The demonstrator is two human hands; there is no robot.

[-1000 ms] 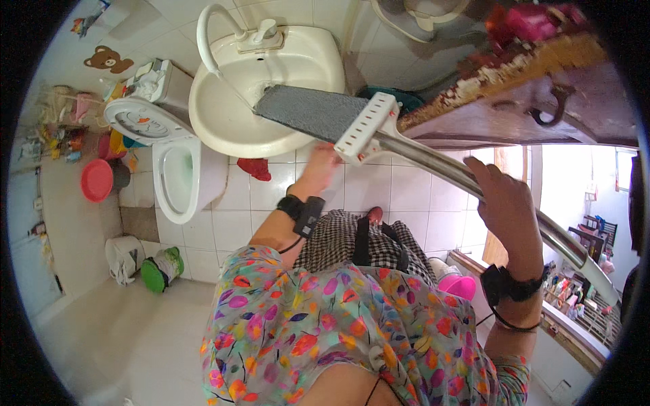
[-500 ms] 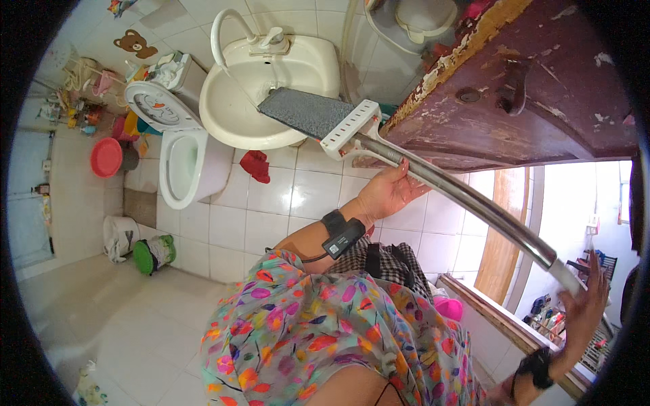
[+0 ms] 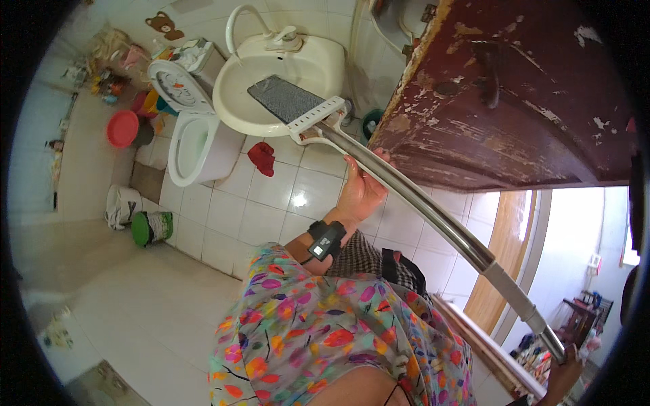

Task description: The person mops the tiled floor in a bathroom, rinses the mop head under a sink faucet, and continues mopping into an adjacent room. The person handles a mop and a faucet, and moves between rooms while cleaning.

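Jutting over the sink (image 3: 233,95), the grey pad (image 3: 284,98) of a flat mop (image 3: 406,186) is carried by its white bracket (image 3: 317,119), already attached. The pole (image 3: 452,229) is cradled from below by the left hand (image 3: 361,193), thumb and fingers to either side, though how firmly cannot be told. The pole's far end is met by the right hand (image 3: 569,362), mostly lost near the view's dark edge, its hold unclear. The pad is not yet cleared of the sink; whether it is soaked is not shown.
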